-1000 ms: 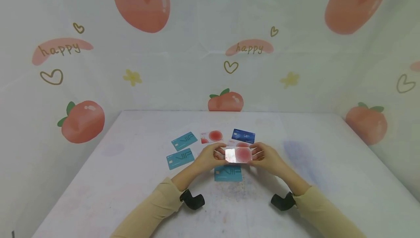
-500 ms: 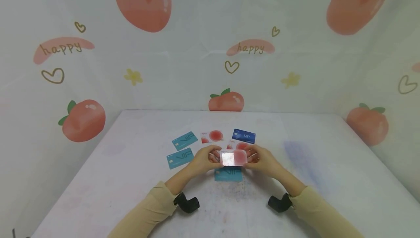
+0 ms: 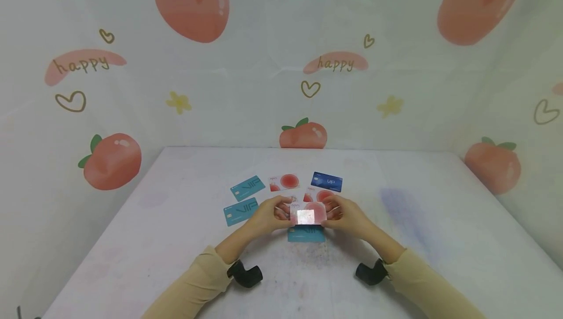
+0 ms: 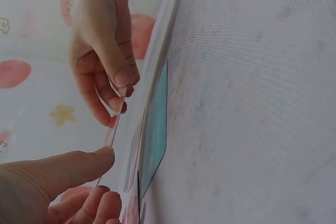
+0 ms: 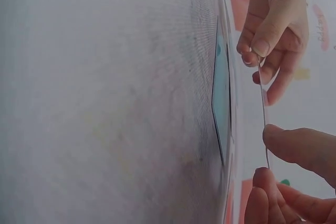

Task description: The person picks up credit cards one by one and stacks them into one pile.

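A white plastic card with a red circle (image 3: 314, 213) is raised above the table, its face catching a bright glare. My left hand (image 3: 265, 216) pinches its left end between thumb and fingers, and my right hand (image 3: 349, 215) pinches the right end. Seen edge-on in the left wrist view, the card (image 4: 116, 121) stands apart from the tabletop. Under it lies a teal VIP card (image 3: 306, 235), its upper part covered in the head view. Just behind are a red-and-white card (image 3: 313, 194) and a small visible part of another white card (image 3: 289, 193).
Two teal VIP cards (image 3: 248, 188) lie to the left on the white table (image 3: 176, 241). Farther back are a red-and-white card (image 3: 284, 182) and a dark blue VIP card (image 3: 327, 181). Black wrist mounts (image 3: 246, 275) stick out from both sleeves. A printed curtain (image 3: 246, 89) stands behind the table.
Both hands have moved left and slightly nearer with the card between them. The glare on its face has shifted. More of the red-and-white cards behind it now shows.
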